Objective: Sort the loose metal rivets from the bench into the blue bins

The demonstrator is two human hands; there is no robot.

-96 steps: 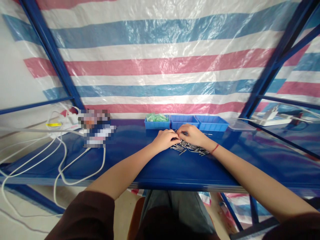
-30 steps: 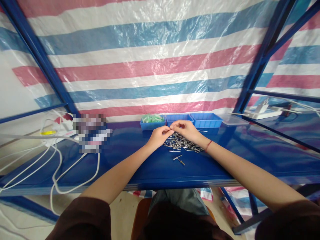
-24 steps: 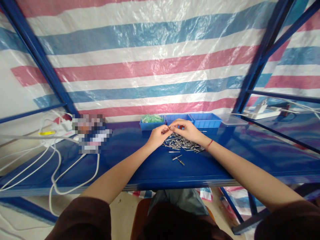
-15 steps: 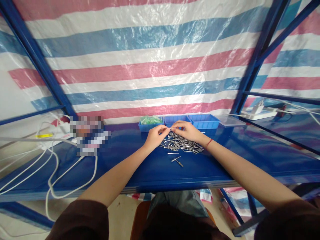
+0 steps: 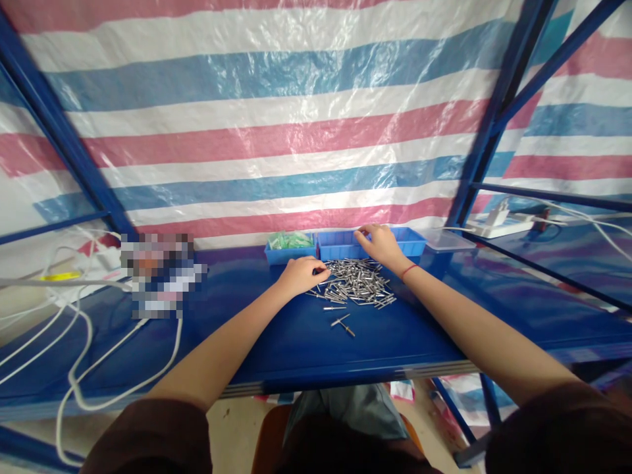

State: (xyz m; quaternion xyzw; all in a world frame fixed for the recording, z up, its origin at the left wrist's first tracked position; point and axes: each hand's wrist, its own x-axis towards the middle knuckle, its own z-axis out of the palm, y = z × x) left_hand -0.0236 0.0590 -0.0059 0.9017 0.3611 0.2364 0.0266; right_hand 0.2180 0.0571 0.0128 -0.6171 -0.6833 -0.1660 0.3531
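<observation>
A loose heap of silver blind rivets (image 5: pixel 363 280) lies on the blue table. My left hand (image 5: pixel 302 274) is at the heap's left edge, with thumb and forefinger pinched together; what lies between the tips is too small to make out. Farther back, my right hand (image 5: pixel 384 247) hangs over the blue bins, fingers bent and apart, with no object visible in them. Beneath its fingertips is the middle blue bin (image 5: pixel 340 245); the right blue bin (image 5: pixel 413 245) is partly hidden by that hand. Several single rivets (image 5: pixel 340 320) lie in front of the heap.
At the left of the row, a blue bin (image 5: pixel 291 253) holds green-tinted plastic bags (image 5: pixel 291 241). A clear plastic lid (image 5: pixel 449 239) lies right of the bins. White cables (image 5: pixel 83 329) trail across the table's left side. A power strip (image 5: pixel 506 225) sits at the right.
My hands, which met above the heap, have parted. The right one moved back and right over the bins; the left dropped lower to the heap's edge. The camera view shifted slightly.
</observation>
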